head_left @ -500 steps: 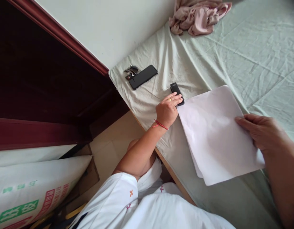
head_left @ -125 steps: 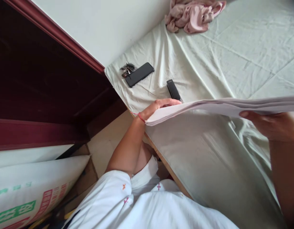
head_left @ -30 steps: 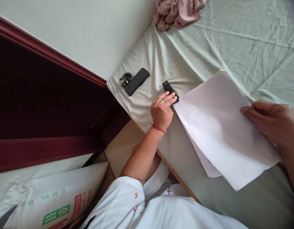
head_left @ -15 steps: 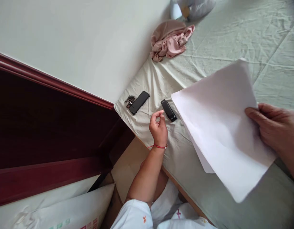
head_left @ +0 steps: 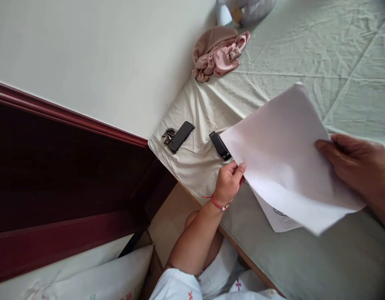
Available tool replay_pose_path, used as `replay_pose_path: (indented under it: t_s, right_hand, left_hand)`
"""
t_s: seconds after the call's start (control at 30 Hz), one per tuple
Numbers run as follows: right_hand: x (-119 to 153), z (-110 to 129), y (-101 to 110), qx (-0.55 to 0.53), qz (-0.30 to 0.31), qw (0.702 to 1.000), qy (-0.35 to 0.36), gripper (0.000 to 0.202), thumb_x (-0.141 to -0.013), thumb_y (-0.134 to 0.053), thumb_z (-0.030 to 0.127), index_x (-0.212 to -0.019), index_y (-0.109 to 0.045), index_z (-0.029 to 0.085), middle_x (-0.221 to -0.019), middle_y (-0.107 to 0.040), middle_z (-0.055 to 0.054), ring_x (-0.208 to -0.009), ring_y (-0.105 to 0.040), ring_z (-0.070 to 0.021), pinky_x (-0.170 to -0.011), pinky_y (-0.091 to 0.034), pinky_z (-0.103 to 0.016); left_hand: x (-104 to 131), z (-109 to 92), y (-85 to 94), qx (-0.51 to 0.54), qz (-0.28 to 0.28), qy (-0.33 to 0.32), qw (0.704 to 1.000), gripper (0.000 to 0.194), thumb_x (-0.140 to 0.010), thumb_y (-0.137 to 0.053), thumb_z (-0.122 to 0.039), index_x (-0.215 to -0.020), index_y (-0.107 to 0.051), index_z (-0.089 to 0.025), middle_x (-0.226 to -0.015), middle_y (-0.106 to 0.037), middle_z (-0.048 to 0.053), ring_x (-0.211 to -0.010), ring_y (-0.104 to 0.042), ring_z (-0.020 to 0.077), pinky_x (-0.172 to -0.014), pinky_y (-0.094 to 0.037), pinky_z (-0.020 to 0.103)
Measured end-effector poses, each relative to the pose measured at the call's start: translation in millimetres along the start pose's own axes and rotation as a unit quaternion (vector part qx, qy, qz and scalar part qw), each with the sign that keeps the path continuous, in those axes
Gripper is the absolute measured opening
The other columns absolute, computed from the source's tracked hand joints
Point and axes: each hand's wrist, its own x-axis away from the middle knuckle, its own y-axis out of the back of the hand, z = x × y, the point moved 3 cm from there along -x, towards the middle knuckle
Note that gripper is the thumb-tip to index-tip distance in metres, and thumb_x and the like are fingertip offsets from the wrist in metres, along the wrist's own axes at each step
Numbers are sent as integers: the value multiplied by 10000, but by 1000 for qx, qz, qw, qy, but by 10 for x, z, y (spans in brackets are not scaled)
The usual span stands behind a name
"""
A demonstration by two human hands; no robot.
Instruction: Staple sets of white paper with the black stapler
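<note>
I hold a stack of white paper sheets (head_left: 283,154) above a bed covered with a pale green sheet (head_left: 336,54). My right hand (head_left: 358,166) grips the stack's right edge. My left hand (head_left: 230,181), with a red string on the wrist, pinches the stack's left edge. A lower sheet with a printed stamp (head_left: 281,216) sticks out beneath the stack. A small black device (head_left: 220,146) lies on the sheet just left of the paper.
A black phone (head_left: 181,136) and a bunch of keys (head_left: 167,134) lie at the bed's corner. Crumpled pink cloth (head_left: 219,52) and a plastic bag (head_left: 242,8) lie by the white wall. Dark red wood furniture (head_left: 54,166) and a printed sack (head_left: 86,279) are at left.
My left hand has moved right from beside the black device and taken hold of the stack's left edge. The stack has tilted and shifted slightly left. The view has tilted up over the last second.
</note>
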Motion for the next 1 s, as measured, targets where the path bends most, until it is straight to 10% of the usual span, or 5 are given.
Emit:
replay_pose_path:
  t_s: [0.37, 1.0]
  right_hand:
    - [-39, -87, 12, -253, 99, 955, -116, 485, -644, -824, 609, -959, -716, 257, -791, -697, -23, -595, -619, -169, -468, -517, -262]
    - [-60, -54, 9, -156, 81, 984, -42, 455, -685, -790, 635, -874, -692, 232, -668, -640, 7, -526, -554, -118, -393, -399, -197]
  left_hand:
    - [-74, -32, 8, 28, -20, -20, 999, 476, -760, -757, -586, -659, -548, -171, -540, -401, -66, -426, -350, 33, -400, -251, 199]
    - [-123, -58, 61, 85, -41, -17, 995, 416, -711, -810, -470, -616, -565, -147, -573, -434, -57, -433, -348, 16, -410, -218, 201]
